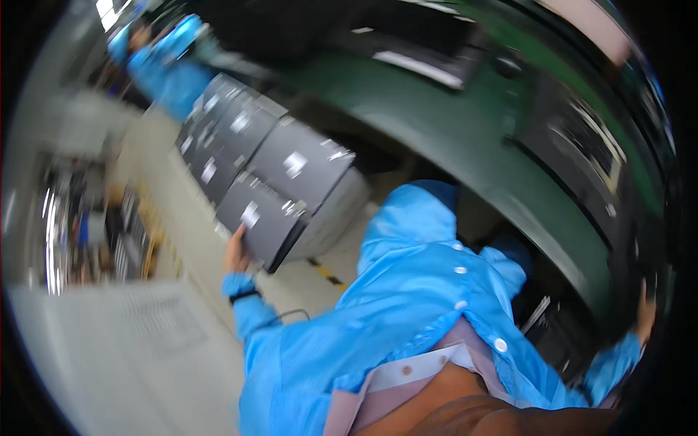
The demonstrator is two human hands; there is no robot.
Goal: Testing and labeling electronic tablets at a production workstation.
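Note:
On the left, a group of dark grey boxes (263, 221) with small white labels and clear tape stands in rows. My left hand (236, 253) is at the near left edge of the closest box, its visible fingers stretched along the side; part of the hand is hidden against it. A dark band circles that wrist, and a thin dark cord loops from the sleeve. Far to the right, my right hand (645, 314) is by the end of the green bench (465, 167), near a dark object. Its fingers are blurred at the picture's rim.
On the bench lie a dark flat device (571, 142) with a pale-edged opening and a black laptop-like unit (429, 43). A co-worker in a blue smock (171, 65) is beyond the boxes. A white surface (123, 341) is at lower left, a cluttered shelf (94, 225) behind it.

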